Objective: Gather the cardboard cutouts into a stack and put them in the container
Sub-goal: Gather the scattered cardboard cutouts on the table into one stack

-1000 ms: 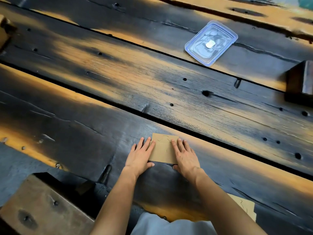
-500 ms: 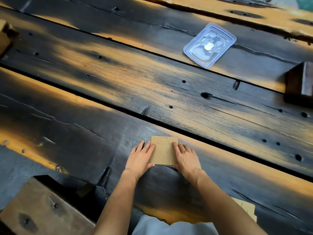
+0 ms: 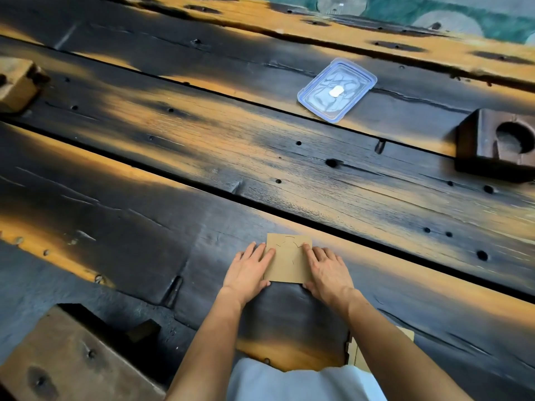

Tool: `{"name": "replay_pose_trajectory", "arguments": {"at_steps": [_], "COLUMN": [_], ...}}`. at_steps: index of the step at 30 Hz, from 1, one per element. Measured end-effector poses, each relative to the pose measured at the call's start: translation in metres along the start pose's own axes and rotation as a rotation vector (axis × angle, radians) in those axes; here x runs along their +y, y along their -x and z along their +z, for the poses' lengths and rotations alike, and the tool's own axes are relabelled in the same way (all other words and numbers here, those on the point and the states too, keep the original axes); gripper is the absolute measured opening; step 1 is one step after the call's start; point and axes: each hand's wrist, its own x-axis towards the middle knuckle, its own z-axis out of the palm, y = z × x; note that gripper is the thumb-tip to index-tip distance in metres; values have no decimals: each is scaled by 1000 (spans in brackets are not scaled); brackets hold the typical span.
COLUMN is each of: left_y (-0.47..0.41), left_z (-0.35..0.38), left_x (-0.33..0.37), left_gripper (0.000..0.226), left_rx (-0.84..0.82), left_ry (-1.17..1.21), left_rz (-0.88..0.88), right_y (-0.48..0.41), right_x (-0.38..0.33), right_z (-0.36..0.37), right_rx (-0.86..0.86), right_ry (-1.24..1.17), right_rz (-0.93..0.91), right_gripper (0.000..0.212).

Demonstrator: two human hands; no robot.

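Note:
A small stack of brown cardboard cutouts (image 3: 288,261) lies flat on the dark plank table near me. My left hand (image 3: 249,270) presses on its left edge and my right hand (image 3: 328,270) on its right edge, fingers flat and thumbs at the near corners. A clear plastic container with a blue-rimmed lid (image 3: 337,89) sits far off at the upper right. Another piece of cardboard (image 3: 356,353) shows at the table's near edge, partly hidden behind my right forearm.
A dark wooden block with a round hole (image 3: 498,144) stands at the right edge. A lighter wooden block (image 3: 16,82) is at the far left. A wooden bench or stool (image 3: 69,360) sits at lower left. Gaps run between the planks.
Both hands have closed in slightly on the stack's sides, squaring it. The view has tilted up a little; the stack stays in place.

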Motion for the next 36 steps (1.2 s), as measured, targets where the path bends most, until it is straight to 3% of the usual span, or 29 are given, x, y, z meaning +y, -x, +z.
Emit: {"name": "replay_pose_trajectory", "arguments": {"at_steps": [23,36], "left_y": [78,86], "left_z": [61,83], "left_x": [190,238], "left_gripper": [88,83], "left_rx": [9,-37], "left_ry": [-36,-55], "left_rz": [22,95], "right_y": [172,227], "right_x": [117,142], "right_z": [67,104], "right_rx": [36,41], "right_ry": [-38,-65], "right_rz": [-3,103], "right_gripper": [101,91]}}
